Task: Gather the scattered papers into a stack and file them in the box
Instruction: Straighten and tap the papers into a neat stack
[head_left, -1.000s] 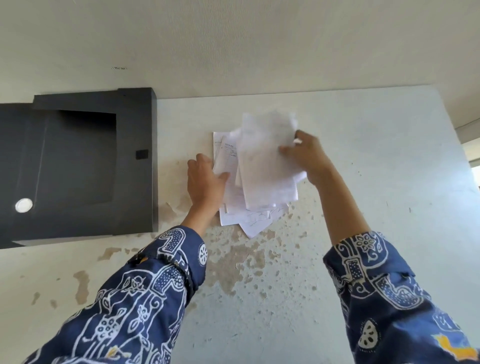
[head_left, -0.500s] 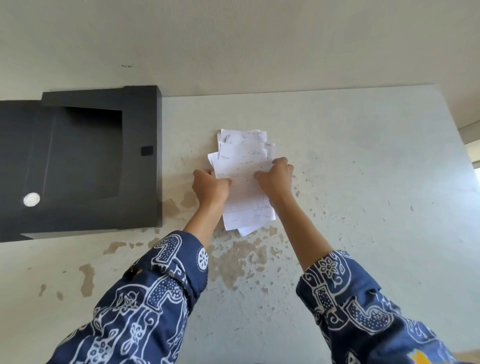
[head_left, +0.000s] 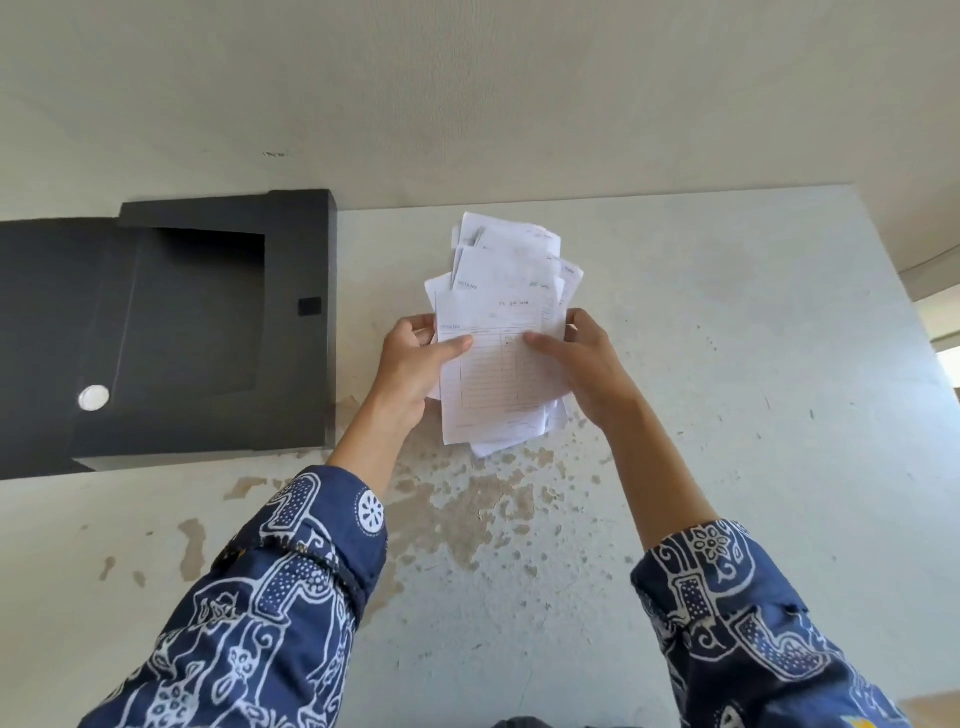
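Observation:
A loose stack of white printed papers (head_left: 501, 291) is held in both hands above the middle of the table. My left hand (head_left: 413, 364) grips its left edge with the thumb on the top sheet. My right hand (head_left: 582, 358) grips the right edge the same way. The sheets are uneven, with corners sticking out at the top and bottom. The black file box (head_left: 306, 249) lies open to the left, apart from the papers, and its inside looks empty.
The white table (head_left: 727, 364) has worn brown patches of peeled paint near its front middle. Its right edge curves away at the far right. A white round button (head_left: 94, 398) sits on the box's open flap. A pale wall rises behind the table.
My right hand laid its sheet on the pile, then both hands closed on the pile's sides. The stack has since come up off the table, nearer to me.

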